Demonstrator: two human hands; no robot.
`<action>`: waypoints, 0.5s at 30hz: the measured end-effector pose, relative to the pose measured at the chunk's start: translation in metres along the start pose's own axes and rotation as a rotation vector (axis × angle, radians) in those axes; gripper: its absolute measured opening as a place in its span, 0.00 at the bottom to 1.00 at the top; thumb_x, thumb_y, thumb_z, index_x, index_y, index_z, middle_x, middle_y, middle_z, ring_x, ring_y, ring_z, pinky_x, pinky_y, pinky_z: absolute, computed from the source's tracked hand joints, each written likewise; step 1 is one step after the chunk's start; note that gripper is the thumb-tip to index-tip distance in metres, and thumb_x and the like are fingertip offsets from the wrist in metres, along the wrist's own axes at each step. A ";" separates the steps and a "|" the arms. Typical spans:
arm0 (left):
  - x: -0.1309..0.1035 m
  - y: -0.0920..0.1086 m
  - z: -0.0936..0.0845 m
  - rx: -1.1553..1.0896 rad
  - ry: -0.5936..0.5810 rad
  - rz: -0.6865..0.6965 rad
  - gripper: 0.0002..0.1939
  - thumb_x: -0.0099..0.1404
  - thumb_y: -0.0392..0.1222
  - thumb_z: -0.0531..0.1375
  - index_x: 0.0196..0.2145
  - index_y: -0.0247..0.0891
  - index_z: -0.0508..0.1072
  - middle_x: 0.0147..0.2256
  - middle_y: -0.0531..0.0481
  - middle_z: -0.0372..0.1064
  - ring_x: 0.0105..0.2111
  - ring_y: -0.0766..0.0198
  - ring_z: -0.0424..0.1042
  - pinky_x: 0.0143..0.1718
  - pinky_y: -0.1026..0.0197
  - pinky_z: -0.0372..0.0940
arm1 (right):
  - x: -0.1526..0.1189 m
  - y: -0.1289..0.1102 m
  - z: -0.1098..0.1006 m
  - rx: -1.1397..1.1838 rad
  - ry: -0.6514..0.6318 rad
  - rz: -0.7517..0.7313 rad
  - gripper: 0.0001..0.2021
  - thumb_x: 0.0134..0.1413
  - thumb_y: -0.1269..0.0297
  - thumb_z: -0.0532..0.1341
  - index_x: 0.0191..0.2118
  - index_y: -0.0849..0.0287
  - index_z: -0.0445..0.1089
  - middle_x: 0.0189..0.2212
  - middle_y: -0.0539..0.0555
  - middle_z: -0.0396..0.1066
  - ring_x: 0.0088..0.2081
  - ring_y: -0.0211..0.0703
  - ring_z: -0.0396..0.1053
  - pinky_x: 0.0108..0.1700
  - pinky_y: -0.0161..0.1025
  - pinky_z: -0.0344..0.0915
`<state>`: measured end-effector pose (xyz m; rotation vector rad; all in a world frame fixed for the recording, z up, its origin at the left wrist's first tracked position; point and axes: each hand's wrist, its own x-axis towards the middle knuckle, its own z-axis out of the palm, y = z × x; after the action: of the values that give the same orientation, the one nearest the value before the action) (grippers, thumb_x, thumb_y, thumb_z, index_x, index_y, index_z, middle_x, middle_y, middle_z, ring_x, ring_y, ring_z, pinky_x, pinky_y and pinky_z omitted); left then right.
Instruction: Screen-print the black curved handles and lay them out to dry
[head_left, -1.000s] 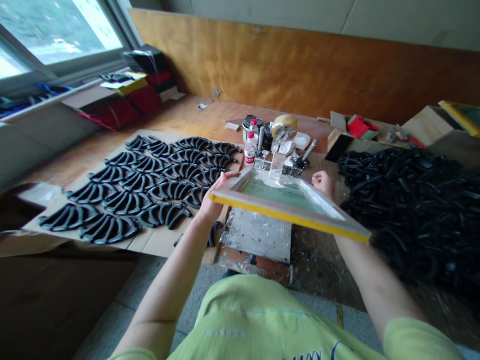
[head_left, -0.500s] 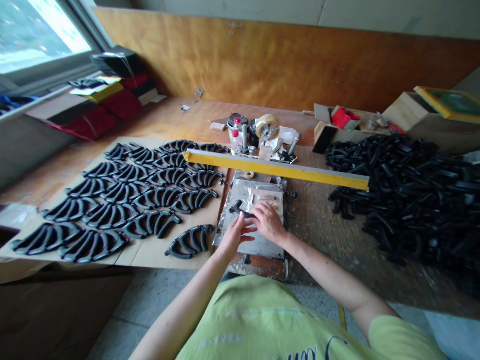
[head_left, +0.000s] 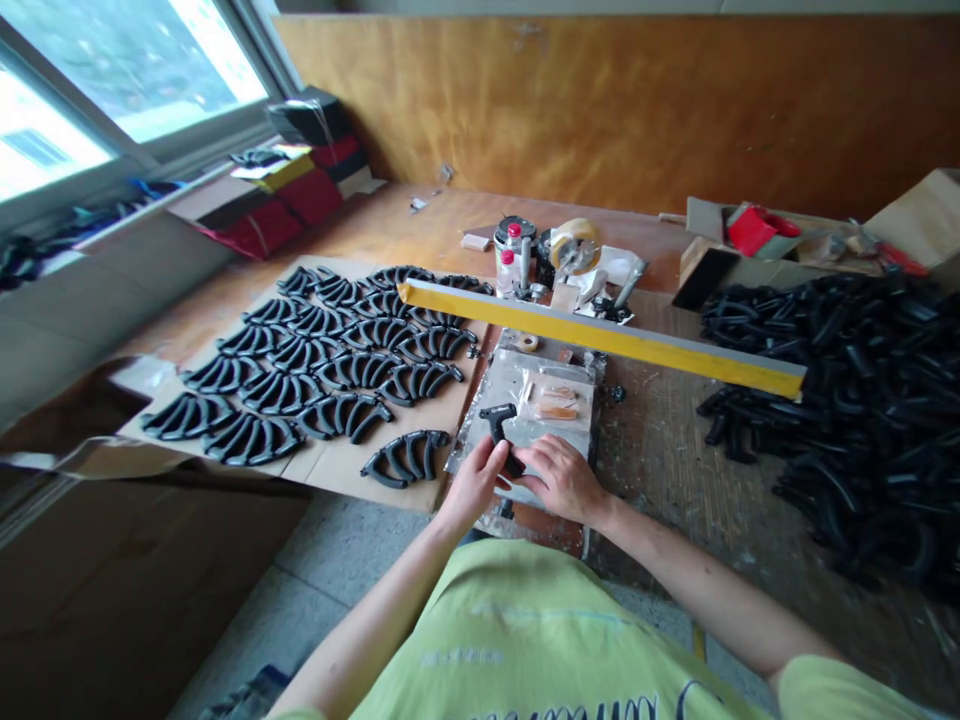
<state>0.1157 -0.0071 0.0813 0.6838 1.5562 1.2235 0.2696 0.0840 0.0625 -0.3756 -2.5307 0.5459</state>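
A black T-shaped part (head_left: 500, 420) is held between my two hands, its crosspiece pointing away from me with small light marks on it. My left hand (head_left: 480, 482) pinches its stem from the left. On the right, my right hand (head_left: 559, 478) has its fingers closed on the lower end of the stem. Both hands are over the near part of a grey plate (head_left: 491, 375). Small orange-brown strips (head_left: 556, 403) lie on a pale sheet on that plate.
A yellow bar (head_left: 600, 337) crosses above the plate's far side. Rows of curved black parts (head_left: 270, 438) lie on cardboard at left. A large black heap (head_left: 847, 400) fills the right. Red-capped bottles (head_left: 507, 275) and tape (head_left: 576, 245) stand behind.
The view has shifted left. The black part has turned so its crosspiece faces away, and my left fingers have closed on its stem. My right hand has moved back from the strips.
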 end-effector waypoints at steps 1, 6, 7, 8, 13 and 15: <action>0.000 0.000 0.001 0.011 0.009 0.005 0.22 0.59 0.62 0.58 0.33 0.38 0.68 0.25 0.53 0.68 0.23 0.65 0.69 0.24 0.63 0.67 | 0.000 0.000 0.001 0.012 0.001 -0.006 0.15 0.60 0.62 0.60 0.52 0.55 0.68 0.38 0.58 0.73 0.42 0.52 0.69 0.45 0.51 0.68; -0.002 0.000 -0.007 0.024 0.066 -0.003 0.23 0.58 0.63 0.59 0.36 0.38 0.68 0.27 0.51 0.71 0.25 0.64 0.70 0.26 0.63 0.67 | 0.001 0.012 0.002 0.013 -0.018 -0.052 0.14 0.59 0.60 0.61 0.50 0.55 0.70 0.39 0.57 0.73 0.43 0.50 0.69 0.48 0.50 0.68; -0.004 -0.004 -0.014 0.012 0.114 -0.015 0.24 0.57 0.63 0.59 0.36 0.38 0.68 0.28 0.50 0.71 0.26 0.63 0.71 0.26 0.62 0.67 | 0.000 0.021 0.000 -0.001 -0.014 -0.047 0.14 0.60 0.60 0.61 0.50 0.55 0.71 0.39 0.57 0.74 0.43 0.50 0.69 0.49 0.50 0.67; -0.006 -0.010 -0.024 0.000 0.188 -0.031 0.24 0.56 0.63 0.60 0.37 0.38 0.67 0.29 0.50 0.72 0.27 0.62 0.72 0.27 0.62 0.68 | -0.003 0.033 -0.004 -0.019 -0.004 -0.024 0.13 0.61 0.60 0.60 0.49 0.55 0.71 0.39 0.56 0.74 0.43 0.49 0.69 0.49 0.49 0.67; -0.022 -0.060 -0.102 -0.124 0.662 -0.167 0.20 0.58 0.58 0.60 0.37 0.40 0.65 0.31 0.51 0.71 0.26 0.64 0.73 0.29 0.61 0.69 | -0.045 0.137 -0.046 -0.198 0.095 0.407 0.11 0.63 0.66 0.55 0.45 0.57 0.73 0.40 0.57 0.75 0.44 0.49 0.70 0.50 0.48 0.67; -0.029 -0.077 -0.128 -0.143 0.775 -0.227 0.15 0.61 0.53 0.59 0.37 0.40 0.65 0.31 0.51 0.71 0.26 0.65 0.73 0.29 0.61 0.69 | -0.074 0.180 -0.069 -0.292 0.142 0.656 0.12 0.61 0.68 0.54 0.43 0.58 0.74 0.41 0.59 0.75 0.44 0.51 0.71 0.49 0.48 0.67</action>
<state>0.0173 -0.1052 0.0188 -0.0995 2.0648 1.4928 0.3960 0.2365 0.0045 -1.3262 -2.3158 0.3546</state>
